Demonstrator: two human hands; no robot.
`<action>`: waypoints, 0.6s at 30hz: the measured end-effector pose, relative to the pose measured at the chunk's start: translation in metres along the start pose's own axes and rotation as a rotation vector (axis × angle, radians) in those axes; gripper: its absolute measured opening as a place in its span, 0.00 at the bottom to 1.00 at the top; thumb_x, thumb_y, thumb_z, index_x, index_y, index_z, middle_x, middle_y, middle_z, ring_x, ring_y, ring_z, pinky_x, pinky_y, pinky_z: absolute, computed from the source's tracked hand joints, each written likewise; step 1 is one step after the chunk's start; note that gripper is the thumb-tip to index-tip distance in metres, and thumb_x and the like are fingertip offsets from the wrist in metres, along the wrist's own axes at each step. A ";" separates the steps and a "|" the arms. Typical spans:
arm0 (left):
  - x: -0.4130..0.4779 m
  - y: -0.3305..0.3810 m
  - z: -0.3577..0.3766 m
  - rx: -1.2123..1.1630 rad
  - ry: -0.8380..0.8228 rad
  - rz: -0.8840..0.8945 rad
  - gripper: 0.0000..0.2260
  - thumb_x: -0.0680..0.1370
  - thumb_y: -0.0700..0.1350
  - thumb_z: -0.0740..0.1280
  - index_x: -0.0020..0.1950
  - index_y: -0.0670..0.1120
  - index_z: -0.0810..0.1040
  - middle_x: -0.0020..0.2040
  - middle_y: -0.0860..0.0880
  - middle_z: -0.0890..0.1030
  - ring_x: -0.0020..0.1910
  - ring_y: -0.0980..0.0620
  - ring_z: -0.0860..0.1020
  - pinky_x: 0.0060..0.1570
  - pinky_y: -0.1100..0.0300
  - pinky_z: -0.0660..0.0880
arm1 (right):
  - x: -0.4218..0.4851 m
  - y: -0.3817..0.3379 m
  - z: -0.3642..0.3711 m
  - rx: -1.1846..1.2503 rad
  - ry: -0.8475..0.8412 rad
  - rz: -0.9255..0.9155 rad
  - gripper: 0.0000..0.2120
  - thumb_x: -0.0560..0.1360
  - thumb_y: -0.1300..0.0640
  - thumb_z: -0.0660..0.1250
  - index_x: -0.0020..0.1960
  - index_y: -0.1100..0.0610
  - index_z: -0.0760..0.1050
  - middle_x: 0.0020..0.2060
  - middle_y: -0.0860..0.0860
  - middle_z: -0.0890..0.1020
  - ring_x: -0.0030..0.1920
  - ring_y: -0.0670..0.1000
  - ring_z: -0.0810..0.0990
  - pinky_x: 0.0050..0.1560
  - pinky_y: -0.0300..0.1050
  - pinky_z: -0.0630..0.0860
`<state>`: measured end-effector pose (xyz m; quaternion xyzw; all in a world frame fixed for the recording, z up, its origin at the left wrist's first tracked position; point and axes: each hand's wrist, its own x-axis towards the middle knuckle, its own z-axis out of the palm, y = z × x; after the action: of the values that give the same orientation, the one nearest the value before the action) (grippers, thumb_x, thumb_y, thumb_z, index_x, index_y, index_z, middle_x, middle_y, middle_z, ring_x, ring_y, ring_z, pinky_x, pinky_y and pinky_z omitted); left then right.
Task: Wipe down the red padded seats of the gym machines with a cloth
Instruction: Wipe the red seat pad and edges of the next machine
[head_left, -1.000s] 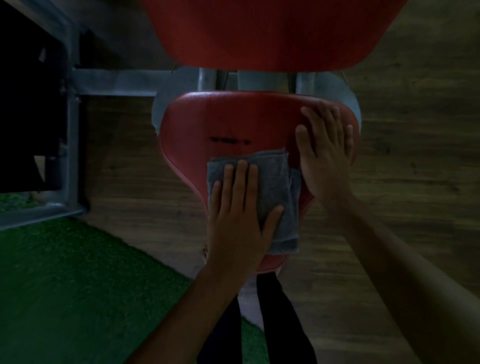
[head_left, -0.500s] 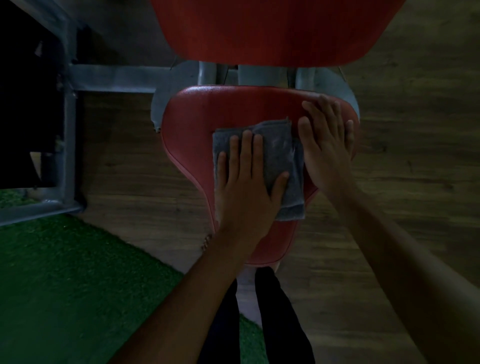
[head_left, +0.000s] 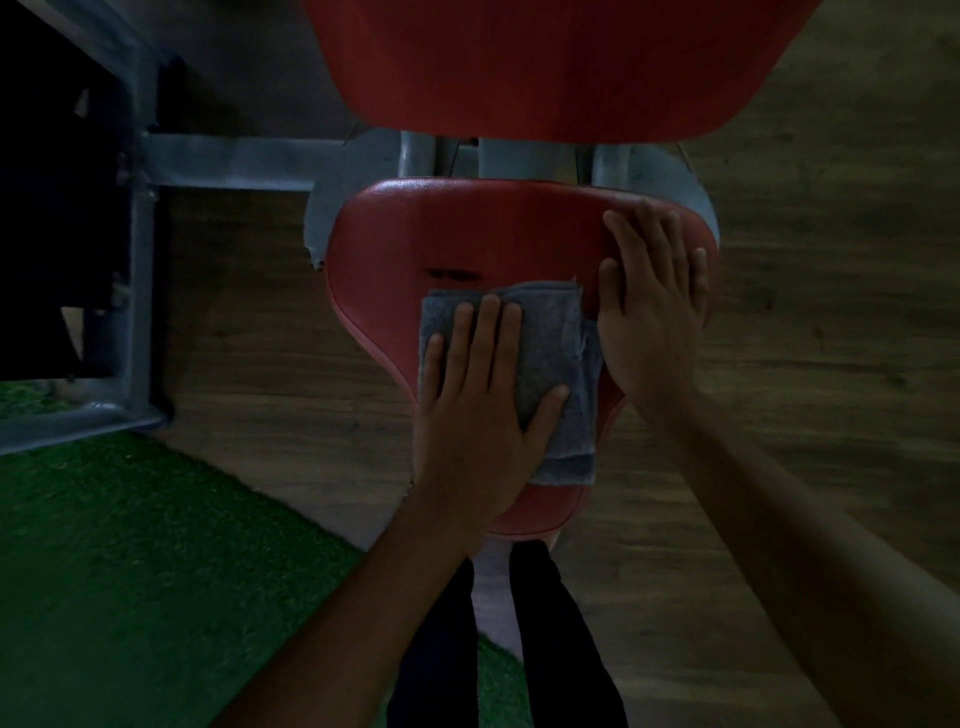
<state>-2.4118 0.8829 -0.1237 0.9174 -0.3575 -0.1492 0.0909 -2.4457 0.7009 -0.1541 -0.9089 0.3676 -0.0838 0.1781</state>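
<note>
Your left hand, fingers straight, presses the grey cloth flat on the middle of the red seat to wipe it, while your flat, empty right hand seemingly steadies its right side.

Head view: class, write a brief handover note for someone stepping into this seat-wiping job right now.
Left hand: flat, fingers straight, pressing the grey cloth onto the red seat, middle to front.
Right hand: flat on the seat's far right corner, beside the cloth, holding nothing.
Done: wiping is under way; how much is clean cannot be told.
Left: the seat's far and left areas, then likely the red back pad.
</note>
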 end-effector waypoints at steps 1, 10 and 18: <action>0.011 -0.005 -0.001 0.007 0.006 0.010 0.35 0.81 0.65 0.51 0.82 0.44 0.54 0.82 0.45 0.55 0.81 0.46 0.50 0.79 0.48 0.45 | -0.001 0.000 0.001 -0.010 0.010 -0.004 0.23 0.84 0.48 0.49 0.77 0.50 0.64 0.78 0.50 0.62 0.79 0.51 0.56 0.78 0.55 0.48; -0.008 -0.002 -0.002 -0.003 -0.018 -0.037 0.35 0.82 0.65 0.50 0.82 0.45 0.53 0.82 0.46 0.54 0.81 0.46 0.49 0.79 0.47 0.44 | -0.002 -0.002 0.005 -0.032 0.066 0.001 0.22 0.84 0.49 0.51 0.76 0.50 0.65 0.77 0.50 0.64 0.79 0.51 0.57 0.78 0.54 0.48; -0.024 0.005 -0.006 -0.044 -0.031 -0.118 0.35 0.82 0.65 0.51 0.82 0.45 0.53 0.82 0.46 0.54 0.81 0.47 0.49 0.79 0.48 0.42 | 0.000 -0.002 0.004 -0.022 0.072 0.010 0.22 0.84 0.49 0.52 0.76 0.50 0.66 0.77 0.50 0.65 0.79 0.51 0.58 0.78 0.56 0.50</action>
<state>-2.4297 0.8960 -0.1112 0.9324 -0.3006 -0.1761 0.0964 -2.4432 0.7034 -0.1571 -0.9054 0.3791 -0.1115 0.1552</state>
